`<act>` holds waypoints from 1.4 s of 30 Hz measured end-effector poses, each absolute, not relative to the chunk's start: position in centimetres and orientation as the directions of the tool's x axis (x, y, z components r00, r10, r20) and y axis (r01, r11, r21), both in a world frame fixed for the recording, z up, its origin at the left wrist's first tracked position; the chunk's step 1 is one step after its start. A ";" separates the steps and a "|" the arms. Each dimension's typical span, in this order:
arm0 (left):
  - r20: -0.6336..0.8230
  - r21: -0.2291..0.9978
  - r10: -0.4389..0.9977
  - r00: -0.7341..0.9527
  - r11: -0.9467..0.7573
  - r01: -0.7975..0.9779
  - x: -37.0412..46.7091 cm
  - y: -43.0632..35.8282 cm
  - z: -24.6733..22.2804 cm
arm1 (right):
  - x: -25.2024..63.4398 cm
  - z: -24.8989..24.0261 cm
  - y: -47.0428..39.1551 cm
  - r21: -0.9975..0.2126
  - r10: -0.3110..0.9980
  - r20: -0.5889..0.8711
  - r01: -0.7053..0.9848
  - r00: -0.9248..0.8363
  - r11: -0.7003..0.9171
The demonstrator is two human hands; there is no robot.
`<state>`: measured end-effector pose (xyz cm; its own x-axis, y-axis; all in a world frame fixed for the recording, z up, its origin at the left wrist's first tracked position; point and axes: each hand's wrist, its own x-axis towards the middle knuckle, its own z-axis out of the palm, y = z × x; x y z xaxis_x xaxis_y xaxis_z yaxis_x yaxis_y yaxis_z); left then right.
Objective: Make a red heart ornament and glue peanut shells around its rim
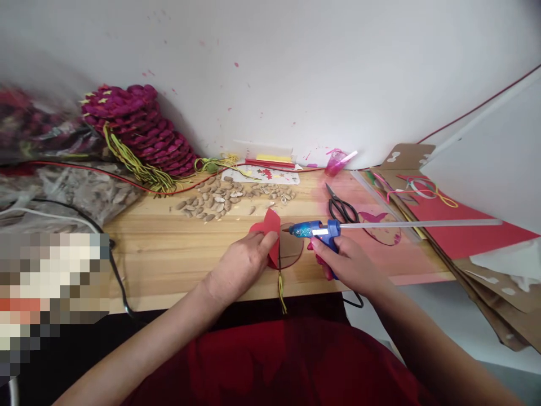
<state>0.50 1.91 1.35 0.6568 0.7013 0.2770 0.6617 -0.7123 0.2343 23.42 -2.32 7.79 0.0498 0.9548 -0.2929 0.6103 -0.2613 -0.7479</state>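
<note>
My left hand (245,260) is closed on a folded piece of red paper (273,225), pinching it near the table's front edge. Beside the paper lies a round cardboard disc (293,248) with a dark red rim, and a yellow-green tassel (282,293) hangs below it over the edge. My right hand (349,260) grips a blue hot glue gun (316,230), whose nozzle points left, close over the disc. Whether the nozzle touches anything I cannot tell. A long clear glue stick (422,224) sticks out of the gun's back end.
Black scissors (341,206) lie behind the glue gun. Peanut shells (220,198) are scattered toward the wall. A stack of magenta pieces with tassels (139,129) leans at the back left. Red paper sheets (469,223) and cardboard (502,282) lie at right. A black cable (114,265) crosses the left side.
</note>
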 end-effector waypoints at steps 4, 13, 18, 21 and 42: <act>0.276 0.238 0.703 0.655 -0.711 0.662 0.5 1.9 1.3 | 23.3 8.0 -2.0 -0.696 0.972 -0.229 0.691 0.044 -0.195; 0.351 0.248 0.665 0.659 -0.745 0.619 0.0 2.0 1.2 | 22.9 8.4 -1.6 -0.606 0.989 -0.144 0.792 -0.014 -0.077; 0.368 0.229 0.661 0.654 -0.746 0.625 0.3 2.0 0.9 | 22.8 8.6 -1.3 -0.587 0.991 -0.123 0.809 -0.048 -0.034; 0.371 0.232 0.667 0.646 -0.740 0.631 0.3 2.1 0.8 | 22.7 8.7 -1.2 -0.572 0.991 -0.123 0.820 -0.060 -0.021; 0.403 0.218 0.651 0.643 -0.751 0.624 0.3 2.0 0.8 | 22.4 8.9 -1.2 -0.495 0.997 -0.067 0.869 -0.048 0.009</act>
